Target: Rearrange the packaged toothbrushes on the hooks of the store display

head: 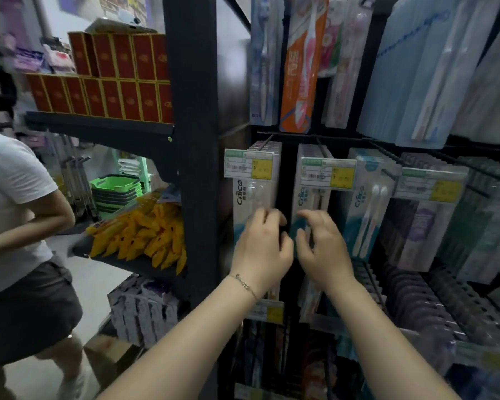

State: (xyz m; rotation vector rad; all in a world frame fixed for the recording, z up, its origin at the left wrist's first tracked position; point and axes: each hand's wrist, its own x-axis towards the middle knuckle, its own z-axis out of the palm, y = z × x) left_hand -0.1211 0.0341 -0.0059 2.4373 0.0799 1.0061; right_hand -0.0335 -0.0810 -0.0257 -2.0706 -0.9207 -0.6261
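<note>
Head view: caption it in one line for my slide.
Left hand grips the leftmost toothbrush stack, right hand the neighbouring stack, on a store's hook display.

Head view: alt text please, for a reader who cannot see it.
A person's left-hand grip curls on the leftmost toothbrush pack and right-hand grip on the next pack, both hanging on display hooks. A second person stands at left.

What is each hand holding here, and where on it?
The left hand grips the leftmost Cnice pack at its lower right edge; the right hand pinches the next Cnice pack at its lower left edge.
</note>
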